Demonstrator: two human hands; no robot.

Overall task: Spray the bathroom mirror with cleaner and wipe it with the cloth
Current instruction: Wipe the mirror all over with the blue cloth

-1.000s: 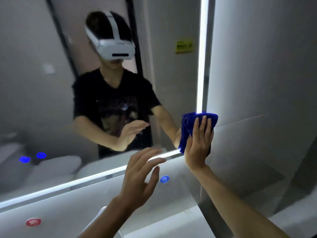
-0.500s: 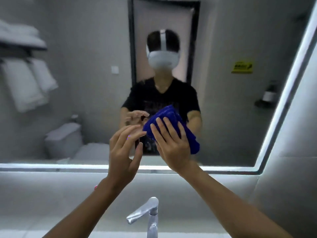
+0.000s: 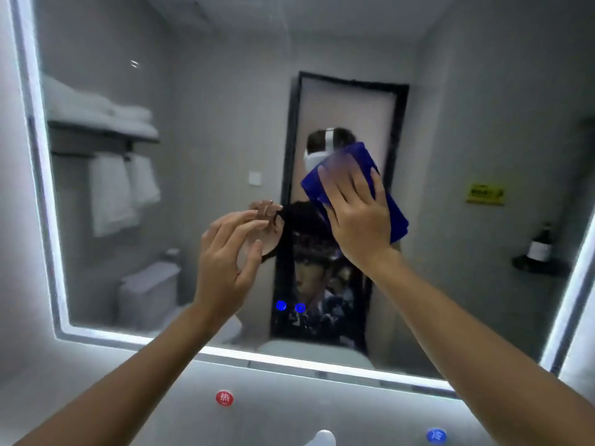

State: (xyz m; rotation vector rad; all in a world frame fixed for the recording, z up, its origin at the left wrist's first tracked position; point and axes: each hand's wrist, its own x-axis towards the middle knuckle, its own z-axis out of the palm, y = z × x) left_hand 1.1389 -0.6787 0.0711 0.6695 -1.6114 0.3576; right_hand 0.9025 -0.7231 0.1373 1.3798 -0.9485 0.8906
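Wiping step is in hand. Right hand [image 3: 357, 220] is flat, fingers spread, palm pressing a folded deep-blue microfibre cloth [image 3: 391, 209] against the glass of the large rectangular wall mirror with a lit white LED border [image 3: 38, 175]. The cloth sits a little right of the mirror's middle, over the reflected door frame, with its top corner and lower right edge sticking out past the hand. It is a flat press rather than a pinch; the thumb side is hidden, so I cannot tell if anything hooks the cloth's edge.

Left hand [image 3: 225, 262] is raised just left of the cloth, near the glass, empty, loosely half-open with fingers curled and thumb apart. Contact with the mirror cannot be told.

No spray bottle of cleaner is in view, and no wet streaks or droplets read on the glass, so whether spraying is done cannot be judged; the cloth being on the glass suggests it is.

Below the mirror's lower lit edge: a round red hot-water marker [image 3: 224, 398], a round blue cold-water marker [image 3: 436, 435], and the top of a pale tap [image 3: 323, 438].

Next move likely calls for sweeping the cloth across the unwiped areas, the left side and upper corners, with even pressure so the cloth does not slip from under the palm.
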